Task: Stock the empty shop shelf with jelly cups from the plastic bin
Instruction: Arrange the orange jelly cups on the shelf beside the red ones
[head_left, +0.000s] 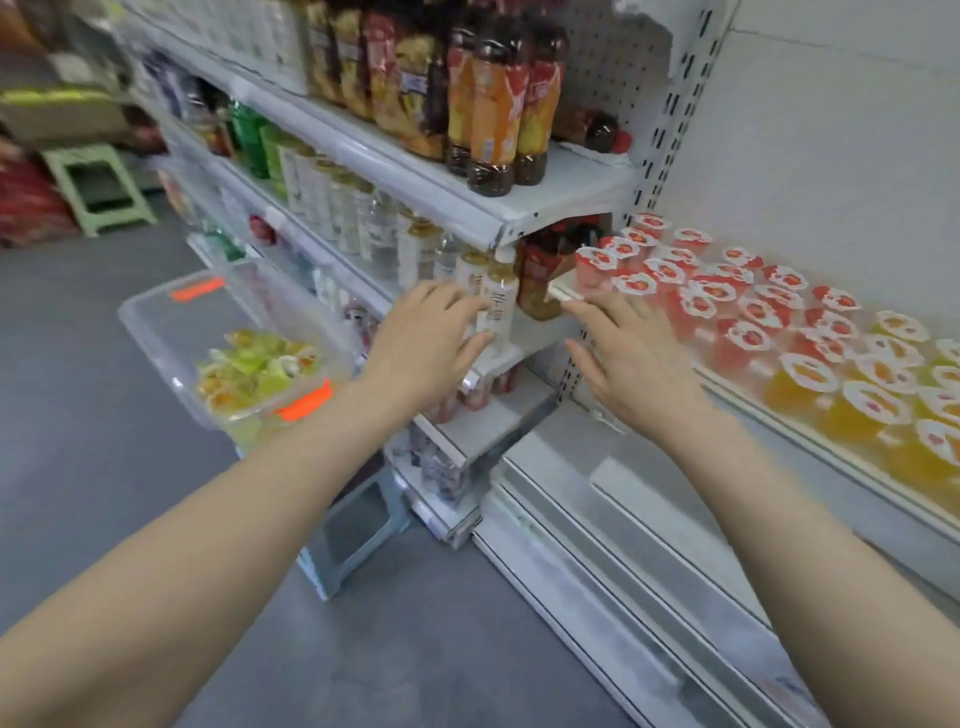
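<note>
Head view, both arms extended forward. Left hand (426, 343): fingers straight and slightly spread, palm down, holding nothing; it sits in front of the pale bottles (498, 301) at the end of the neighbouring rack, and contact with them cannot be judged. Right hand (631, 358): fingers also straight and spread, nothing held, fingertips near the left end of the shelf (779, 421). The shelf, to the right against a white wall, already carries rows of upright cups: red jelly cups (727, 306) fill its left and middle part, and orange jelly cups (857, 400) stand further right toward the frame edge. Lids are white with a fruit print. The plastic bin (156, 332) is clear, with orange tape on its rim, and is placed to the left of the left forearm, well apart from the shelf. Green and yellow jelly cups (254, 369) lie heaped in its near end; its far end shows bare bottom. A grey-blue stool (358, 525) shows below the bin's near corner. Above the hands, dark-capped juice bottles (493, 104) stand on a higher rack board. A pale green stool (98, 187) stands on the grey floor (104, 467) at far left.
</note>
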